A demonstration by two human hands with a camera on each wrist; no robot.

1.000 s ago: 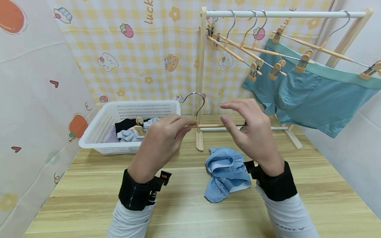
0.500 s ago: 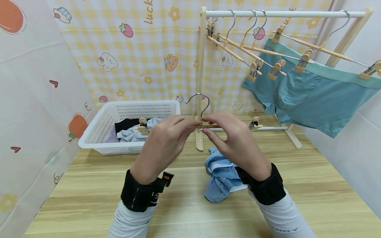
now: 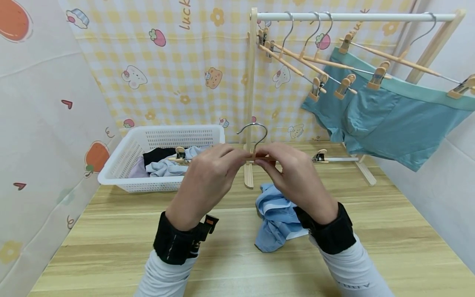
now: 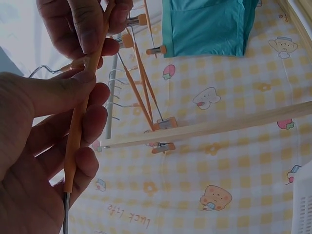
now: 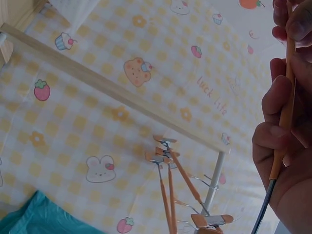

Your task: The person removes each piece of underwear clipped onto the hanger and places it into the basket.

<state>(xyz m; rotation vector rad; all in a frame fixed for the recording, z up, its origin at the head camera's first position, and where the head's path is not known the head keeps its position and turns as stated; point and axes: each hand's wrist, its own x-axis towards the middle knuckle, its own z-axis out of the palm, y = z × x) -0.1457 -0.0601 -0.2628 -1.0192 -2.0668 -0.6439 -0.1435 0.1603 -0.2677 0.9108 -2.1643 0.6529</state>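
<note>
Both hands hold one wooden clip hanger (image 4: 75, 136) near its middle, above the table. The left hand (image 3: 208, 177) pinches the bar left of the metal hook (image 3: 264, 128), thumb in front and fingers behind. On the other side of the hook, the right hand (image 3: 297, 175) grips the bar with thumb and fingers. A clip (image 3: 180, 154) shows past the left hand, and another clip (image 3: 320, 156) past the right. Crumpled blue underwear (image 3: 276, 218) lies on the table, partly hidden by the right forearm.
Behind stands a wooden rack with a white rail (image 3: 356, 17). Several clip hangers hang there, one bearing teal boxer briefs (image 3: 386, 115). To the left, a white basket (image 3: 128, 181) contains folded clothes. The wooden table (image 3: 111, 247) meets walls on both sides.
The right hand has moved left from above the bar and taken hold of it beside the hook. The hanger has shifted slightly right and down, still in the left hand.
</note>
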